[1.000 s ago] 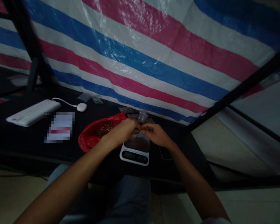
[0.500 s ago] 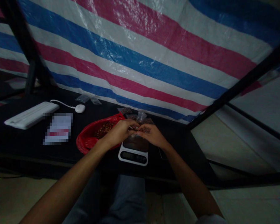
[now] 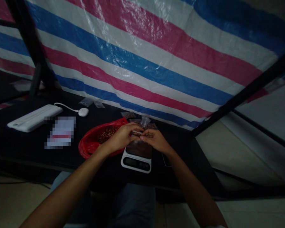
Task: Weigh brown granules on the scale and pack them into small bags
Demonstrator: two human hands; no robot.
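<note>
My left hand (image 3: 120, 138) and my right hand (image 3: 155, 141) meet above a white digital kitchen scale (image 3: 136, 161), their fingertips pinching a small transparent plastic bag (image 3: 137, 133). A dark mass covers the scale's platform, and I cannot tell what it is. Left of my left wrist lies a red plastic bag (image 3: 89, 145) holding brown beans or nuts (image 3: 107, 134). Several small plastic bags (image 3: 144, 121) lie just beyond my fingers.
A black table holds a white power bank (image 3: 34, 118) with a cable to a small white round device (image 3: 83, 111), and a pixelated paper (image 3: 61, 132). A striped tarp (image 3: 133, 63) hangs behind on a black frame (image 3: 251, 88). Two more small bags (image 3: 86, 101) lie at the back.
My hands stay together over the scale, still pinching. The whole view shifts slightly as my head moves, and the table items sit a little lower in the frame.
</note>
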